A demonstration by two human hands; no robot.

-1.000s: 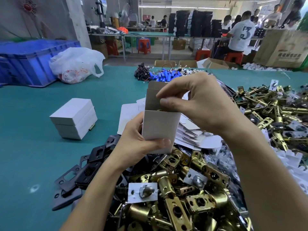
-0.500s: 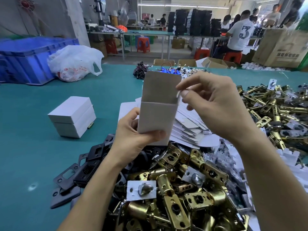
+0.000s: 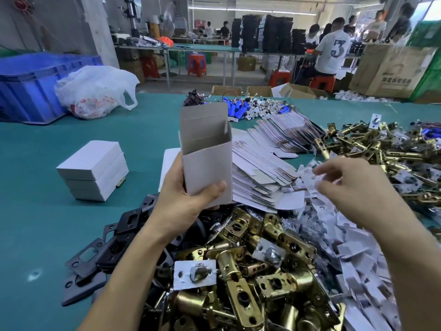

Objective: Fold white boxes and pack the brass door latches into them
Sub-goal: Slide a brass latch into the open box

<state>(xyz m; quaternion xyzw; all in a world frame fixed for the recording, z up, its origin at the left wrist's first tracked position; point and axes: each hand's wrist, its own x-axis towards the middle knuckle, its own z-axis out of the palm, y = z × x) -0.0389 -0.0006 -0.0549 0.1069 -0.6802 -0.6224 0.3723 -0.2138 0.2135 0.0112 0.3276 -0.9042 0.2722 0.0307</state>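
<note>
My left hand [image 3: 183, 204] grips a white box [image 3: 207, 173] and holds it upright above the table, top open and its flap standing up at the back. My right hand [image 3: 353, 189] is off to the right of the box, fingers curled, fingertips at a heap of small white packets [image 3: 346, 254]. Blur hides whether it pinches one. Brass door latches [image 3: 238, 283] lie piled below both hands. A second pile of brass latches [image 3: 372, 144] lies at the far right. Flat white box blanks [image 3: 257, 168] are fanned out behind the box.
Three closed white boxes [image 3: 93, 170] are stacked on the teal table at the left. Black strike plates [image 3: 107, 249] lie by my left forearm. A blue crate [image 3: 31, 84] and a white plastic bag [image 3: 95, 91] stand at the far left. People work at tables beyond.
My right hand has left the box's top flap and moved right and down to the white packets. The left hand still holds the box upright, now open at the top.
</note>
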